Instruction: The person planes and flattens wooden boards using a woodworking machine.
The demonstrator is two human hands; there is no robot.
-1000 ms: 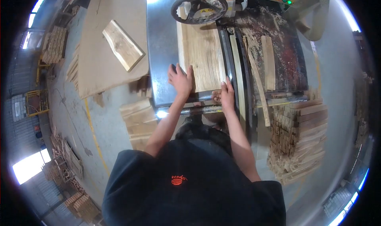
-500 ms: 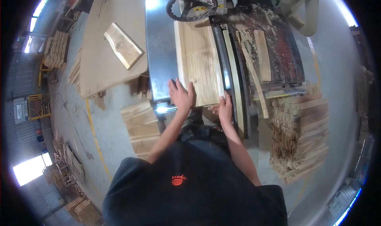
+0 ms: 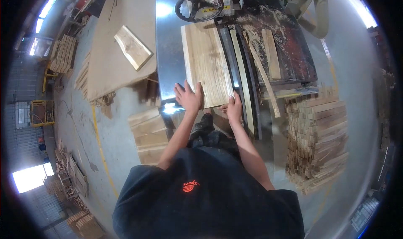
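A wide wooden board [image 3: 205,62] lies on the metal machine table [image 3: 170,62], its near end reaching the front edge. At the board's near left corner is my left hand [image 3: 189,98], fingers spread, partly on the board and partly over the metal. My right hand [image 3: 233,108] grips the near right corner, thumb on top and fingers curled at the end edge. Along the board's right side runs a dark fence [image 3: 230,56], with a long pale strip beside it.
A black handwheel [image 3: 199,6] stands over the board's far end. Loose strips [image 3: 272,54] and sawdust lie on the right side. A live-edge piece [image 3: 133,48] rests on the left table [image 3: 100,66]. Stacked wood [image 3: 317,138] stands at right, more boards [image 3: 149,132] at lower left.
The board has turned slightly, its far end now showing a gap from the fence. Both hands have shifted a little with it, and the camera view has moved slightly.
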